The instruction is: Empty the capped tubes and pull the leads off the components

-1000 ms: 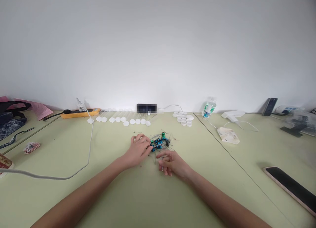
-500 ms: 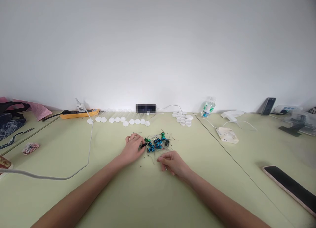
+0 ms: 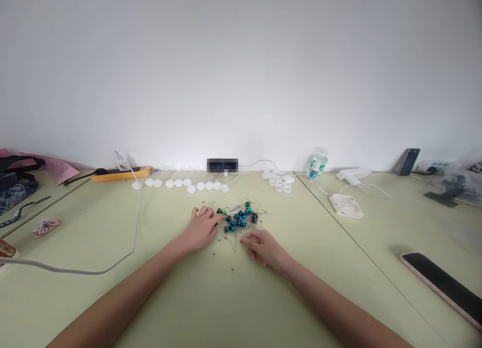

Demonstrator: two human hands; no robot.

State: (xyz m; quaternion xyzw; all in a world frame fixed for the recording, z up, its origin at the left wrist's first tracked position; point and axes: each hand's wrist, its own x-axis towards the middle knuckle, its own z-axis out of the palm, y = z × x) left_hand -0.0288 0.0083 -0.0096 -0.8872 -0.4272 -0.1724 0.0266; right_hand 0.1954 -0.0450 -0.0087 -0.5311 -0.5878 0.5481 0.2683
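A pile of small blue, green and black metallic parts with thin wires (image 3: 241, 218) lies at the middle of the pale green table (image 3: 181, 298). At its left edge is my left hand (image 3: 203, 227), its index finger stretched toward a green part (image 3: 222, 211) and a small black piece partly hidden under the fingers. My right hand (image 3: 261, 245) rests just in front of the pile on the right, thumb and fingers pinched together; whatever they hold, if anything, is too small to name. Tiny dark bits, one of them a speck (image 3: 232, 269), lie before the pile.
White discs (image 3: 201, 186) line the back, with more discs (image 3: 278, 180) further right. A white cable (image 3: 136, 222) loops across the left. A bottle (image 3: 317, 166), a white packet (image 3: 346, 206) and a dark, pink-edged slab (image 3: 440, 285) are on the right.
My left index finger has stretched out to the right, and the black piece is now mostly covered. A tiny dark bit now shows on the table near my right hand, which has barely moved.
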